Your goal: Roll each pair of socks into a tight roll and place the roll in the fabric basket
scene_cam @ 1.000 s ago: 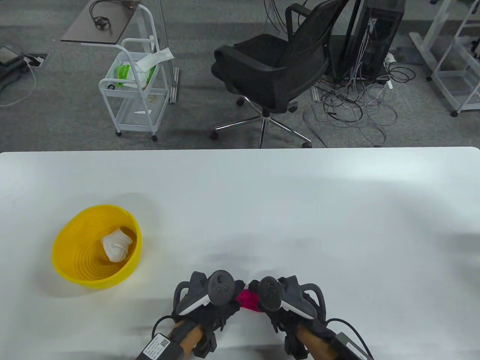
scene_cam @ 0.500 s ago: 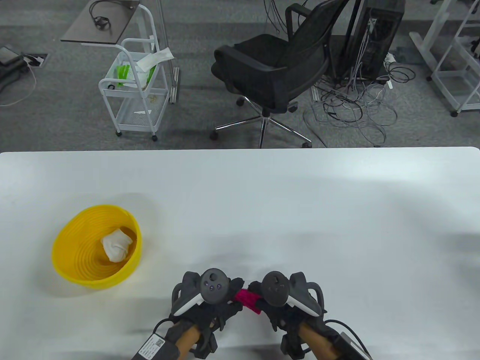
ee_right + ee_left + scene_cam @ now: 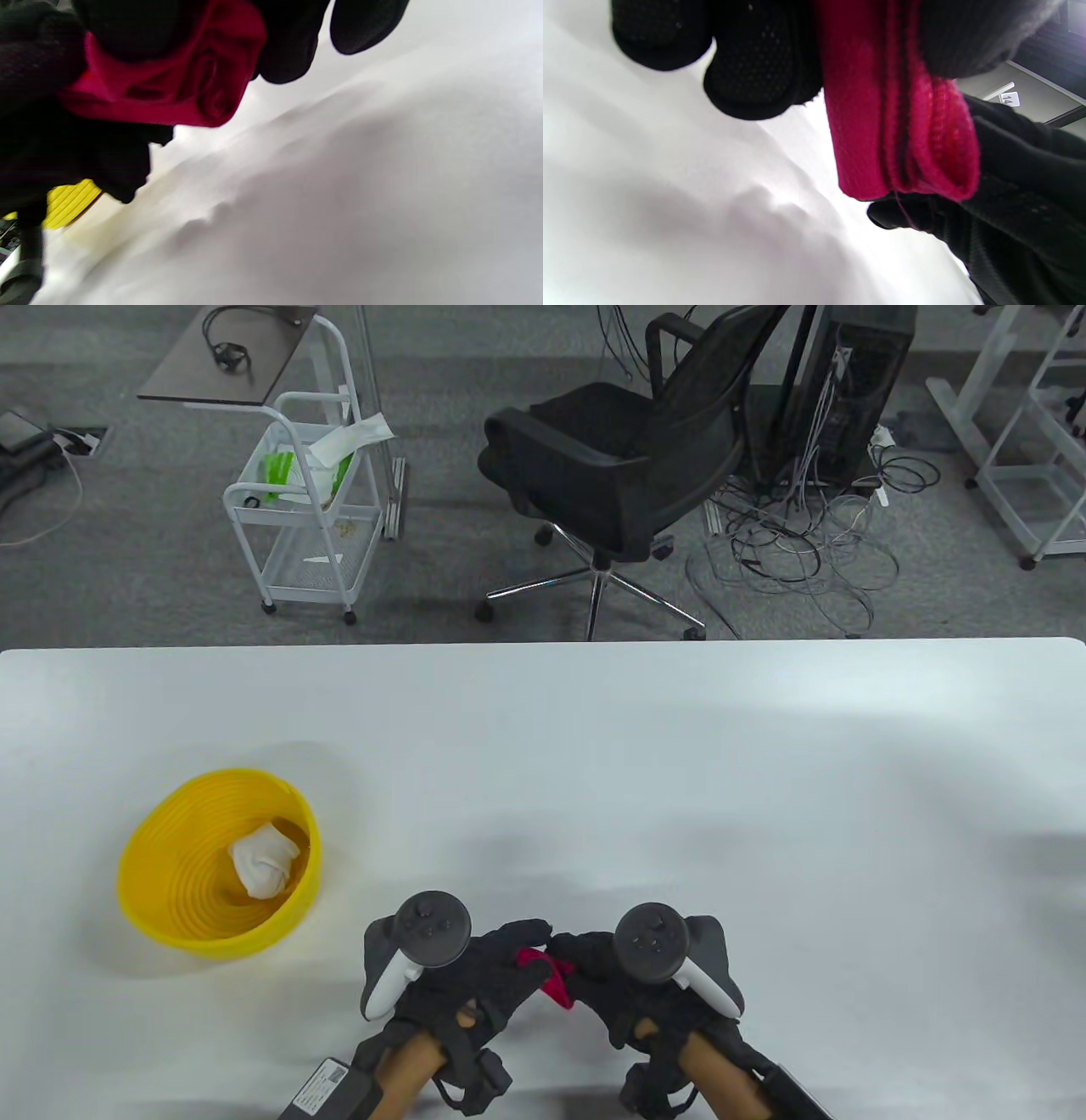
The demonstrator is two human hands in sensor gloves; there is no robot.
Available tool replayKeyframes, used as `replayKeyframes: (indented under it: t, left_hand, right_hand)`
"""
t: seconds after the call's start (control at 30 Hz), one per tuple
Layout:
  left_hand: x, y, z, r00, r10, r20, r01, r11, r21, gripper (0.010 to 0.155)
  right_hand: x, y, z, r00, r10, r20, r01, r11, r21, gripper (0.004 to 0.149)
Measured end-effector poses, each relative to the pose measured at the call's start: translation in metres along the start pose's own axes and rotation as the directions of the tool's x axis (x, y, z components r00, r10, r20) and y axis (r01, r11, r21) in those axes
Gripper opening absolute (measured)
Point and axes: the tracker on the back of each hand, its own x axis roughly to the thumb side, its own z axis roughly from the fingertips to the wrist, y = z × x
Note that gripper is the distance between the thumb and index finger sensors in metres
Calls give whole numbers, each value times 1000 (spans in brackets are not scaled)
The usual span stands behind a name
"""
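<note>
A magenta sock roll (image 3: 543, 971) is held just above the table near its front edge, between both gloved hands. My left hand (image 3: 501, 963) grips its left end and my right hand (image 3: 585, 967) grips its right end. Up close in the left wrist view the magenta sock roll (image 3: 895, 114) shows folded layers, with black fingertips (image 3: 751, 67) beside it. The right wrist view shows the rolled end of the sock roll (image 3: 199, 80) under curled fingers (image 3: 288, 46). The yellow basket (image 3: 161, 848) stands at the left and holds a white sock roll (image 3: 263, 861).
The white table (image 3: 679, 780) stretches wide to the right and back. Beyond its far edge stand a black office chair (image 3: 628, 466), a white wire cart (image 3: 305, 509) and tangled cables (image 3: 806, 543) on the floor.
Both hands have drawn slightly apart and tilted, their trackers swinging outward. The magenta roll has become more covered by the fingers and sits a little further left.
</note>
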Motion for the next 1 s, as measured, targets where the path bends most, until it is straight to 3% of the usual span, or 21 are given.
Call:
replayKeyframes:
  t: [0.07,0.13,0.23,0.37,0.57,0.73,0.93,1.0]
  left_hand:
    - [2,1,2,998,-54,-29,56,997,58,59]
    - [3,2,2,997,-71,-44,74,994,75,58]
    - [5,2,2,995,-79,-56,84,991,101,57]
    - [12,-4,2,988,-140,-61,147,980,134,57]
    - [18,-12,3,983,-180,-42,184,976,117,57]
    - [23,-15,4,972,-232,-48,236,965,114,52]
    - [29,-18,5,962,-268,-45,272,951,146,48]
    - [31,-16,8,964,-264,-38,266,948,173,48]
  right_hand:
    - [1,-8,4,996,94,0,-93,984,-149,54]
    - [4,-14,7,992,127,13,-121,967,-226,50]
    - [11,-16,13,991,123,56,-105,963,-248,47]
    - [22,-3,17,953,304,2,-290,911,-293,52]
    - [24,-1,18,944,329,-40,-323,889,-325,42]
    - [11,-15,16,962,239,-134,-270,903,-335,43]
    - [9,-14,20,978,131,-163,-169,955,-243,43]
    - [9,-10,20,988,68,-138,-95,977,-192,52]
